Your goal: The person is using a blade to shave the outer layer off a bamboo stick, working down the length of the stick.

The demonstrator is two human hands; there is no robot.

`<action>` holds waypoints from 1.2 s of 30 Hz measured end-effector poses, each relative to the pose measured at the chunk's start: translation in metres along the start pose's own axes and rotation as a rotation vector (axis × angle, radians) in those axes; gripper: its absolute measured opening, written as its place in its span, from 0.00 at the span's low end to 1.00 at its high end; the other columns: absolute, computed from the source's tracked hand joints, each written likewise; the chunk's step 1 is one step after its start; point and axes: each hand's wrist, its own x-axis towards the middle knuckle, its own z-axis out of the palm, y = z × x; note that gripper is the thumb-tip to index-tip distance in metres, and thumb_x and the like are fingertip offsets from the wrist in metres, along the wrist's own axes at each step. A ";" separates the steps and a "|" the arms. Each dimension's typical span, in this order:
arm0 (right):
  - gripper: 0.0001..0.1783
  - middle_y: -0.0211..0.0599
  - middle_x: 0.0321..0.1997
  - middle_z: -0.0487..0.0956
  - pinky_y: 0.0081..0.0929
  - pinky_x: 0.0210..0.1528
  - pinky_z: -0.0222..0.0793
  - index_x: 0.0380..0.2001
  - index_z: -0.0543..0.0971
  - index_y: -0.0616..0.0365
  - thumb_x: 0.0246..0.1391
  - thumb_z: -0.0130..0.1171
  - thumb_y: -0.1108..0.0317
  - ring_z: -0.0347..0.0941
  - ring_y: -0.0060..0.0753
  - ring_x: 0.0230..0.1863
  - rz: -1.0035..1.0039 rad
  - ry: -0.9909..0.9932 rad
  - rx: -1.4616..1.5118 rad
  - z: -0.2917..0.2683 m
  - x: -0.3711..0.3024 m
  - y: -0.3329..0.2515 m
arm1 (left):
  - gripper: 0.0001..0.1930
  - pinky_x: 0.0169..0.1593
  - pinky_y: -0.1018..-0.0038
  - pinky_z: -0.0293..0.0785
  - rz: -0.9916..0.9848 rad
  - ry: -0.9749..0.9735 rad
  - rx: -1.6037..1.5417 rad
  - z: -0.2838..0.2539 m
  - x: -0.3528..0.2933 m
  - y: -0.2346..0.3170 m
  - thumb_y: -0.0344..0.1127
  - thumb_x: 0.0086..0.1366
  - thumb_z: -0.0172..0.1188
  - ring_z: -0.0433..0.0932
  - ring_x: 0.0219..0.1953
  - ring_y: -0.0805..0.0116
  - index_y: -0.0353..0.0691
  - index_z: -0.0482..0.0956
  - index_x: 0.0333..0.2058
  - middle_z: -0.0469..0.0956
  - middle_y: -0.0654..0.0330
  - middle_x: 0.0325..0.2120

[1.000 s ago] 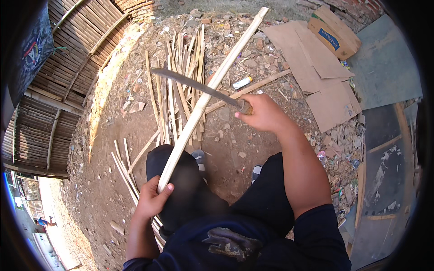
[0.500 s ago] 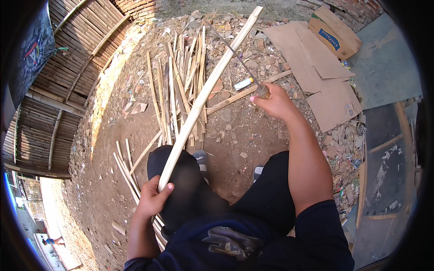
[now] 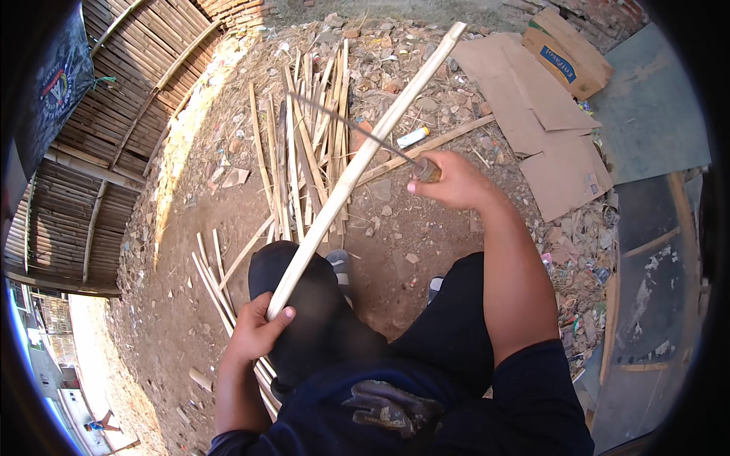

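Observation:
A long pale strip of split bamboo or wood (image 3: 357,169) slants up and away to the right, its near end resting by my left knee. My left hand (image 3: 258,328) is closed around that near end, thumb on top. My right hand (image 3: 458,182) grips the round wooden handle of a long, thin-bladed knife (image 3: 427,171). Its dark blade, seen nearly edge-on, points up-left and crosses the strip's upper half in this view; whether it touches cannot be told. Beyond my feet lies a pile of similar strips (image 3: 308,144).
More strips (image 3: 207,283) lie left of my knee. A white-and-yellow tube (image 3: 414,137) lies near a single long strip (image 3: 449,138). Cardboard sheets (image 3: 559,171) and a cardboard box (image 3: 569,57) are at far right. A bamboo wall (image 3: 144,68) stands left; a distant person (image 3: 100,424) is lower left.
My right hand has moved slightly left and down with the knife, and its blade has swung flatter, toward the left. The held strip's far end has shifted right and a little lower.

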 end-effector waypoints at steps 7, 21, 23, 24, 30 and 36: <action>0.29 0.50 0.39 0.83 0.40 0.47 0.74 0.53 0.78 0.59 0.50 0.70 0.57 0.81 0.49 0.42 0.119 0.273 0.143 -0.006 0.000 0.016 | 0.16 0.26 0.79 0.60 -0.035 -0.019 -0.034 0.002 0.001 0.011 0.43 0.68 0.66 0.62 0.25 0.84 0.38 0.74 0.29 0.67 0.74 0.21; 0.29 0.51 0.38 0.83 0.37 0.42 0.74 0.53 0.77 0.62 0.52 0.71 0.57 0.79 0.43 0.35 0.087 0.280 -0.007 -0.008 0.005 0.013 | 0.17 0.27 0.78 0.61 -0.002 -0.032 -0.013 0.001 0.003 0.014 0.45 0.67 0.68 0.62 0.26 0.83 0.38 0.74 0.30 0.67 0.74 0.21; 0.32 0.54 0.42 0.82 0.36 0.43 0.74 0.55 0.76 0.66 0.52 0.70 0.57 0.79 0.44 0.36 0.153 0.386 0.120 -0.006 0.008 0.018 | 0.17 0.27 0.78 0.61 -0.017 -0.042 -0.003 0.002 0.003 0.016 0.45 0.67 0.67 0.62 0.26 0.83 0.38 0.74 0.30 0.67 0.74 0.21; 0.33 0.55 0.44 0.82 0.35 0.44 0.74 0.56 0.75 0.67 0.53 0.70 0.56 0.79 0.44 0.37 0.184 0.431 0.192 -0.003 0.009 0.013 | 0.17 0.27 0.78 0.61 -0.033 -0.042 0.005 0.001 0.002 0.015 0.45 0.67 0.67 0.62 0.26 0.83 0.38 0.74 0.30 0.67 0.74 0.21; 0.21 0.50 0.31 0.81 0.46 0.42 0.74 0.46 0.79 0.58 0.52 0.68 0.58 0.80 0.54 0.36 -0.237 0.135 -0.179 0.027 -0.010 -0.018 | 0.17 0.26 0.78 0.61 0.001 -0.038 0.020 0.001 0.003 0.009 0.45 0.67 0.67 0.62 0.25 0.83 0.38 0.73 0.29 0.67 0.74 0.21; 0.18 0.51 0.31 0.81 0.48 0.43 0.74 0.40 0.80 0.57 0.49 0.70 0.59 0.79 0.57 0.40 -0.407 -0.210 -0.257 0.034 -0.025 -0.044 | 0.17 0.26 0.78 0.61 -0.027 -0.069 0.076 -0.002 0.003 0.003 0.44 0.66 0.68 0.62 0.25 0.83 0.38 0.74 0.29 0.67 0.73 0.21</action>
